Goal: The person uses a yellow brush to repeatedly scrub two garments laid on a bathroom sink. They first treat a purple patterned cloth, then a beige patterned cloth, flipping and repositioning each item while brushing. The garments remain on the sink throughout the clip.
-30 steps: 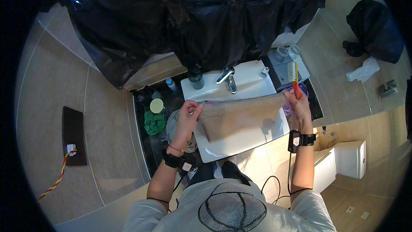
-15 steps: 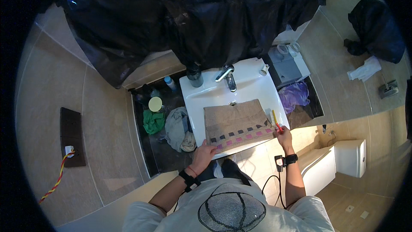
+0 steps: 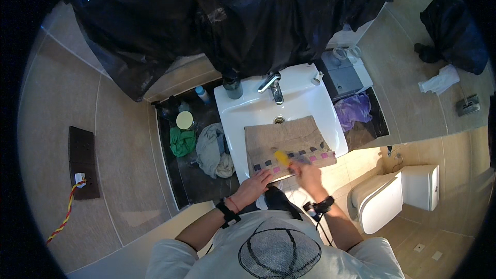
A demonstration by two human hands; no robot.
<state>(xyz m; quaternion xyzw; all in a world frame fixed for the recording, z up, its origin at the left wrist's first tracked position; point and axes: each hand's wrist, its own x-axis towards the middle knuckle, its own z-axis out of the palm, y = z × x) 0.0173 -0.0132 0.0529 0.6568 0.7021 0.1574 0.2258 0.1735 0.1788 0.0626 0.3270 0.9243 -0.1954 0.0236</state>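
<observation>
A brown towel [image 3: 281, 134] with a band of dark and pink squares lies spread over the front half of a white washbasin [image 3: 305, 104]. My left hand [image 3: 252, 188] rests on its near left edge, fingers stretched out over the cloth. My right hand [image 3: 308, 178] is closed round the handle of a scrubbing brush [image 3: 281, 157], whose yellow head is over the patterned band near the towel's middle. Motion blurs the brush and the fingers gripping it, and its bristles cannot be made out.
A chrome tap [image 3: 274, 87] stands behind the towel, with a dark bottle [image 3: 232, 89] to its left. Crumpled grey cloth [image 3: 210, 150], a green cloth [image 3: 182, 141] and a jar [image 3: 185, 120] sit left. Purple cloth [image 3: 353, 111] and a grey box [image 3: 341, 80] are right; a toilet [image 3: 385, 204] stands lower right.
My right hand has brought the brush leftward from the towel's right edge to its middle. My left hand has shifted slightly right, its fingers now further onto the cloth.
</observation>
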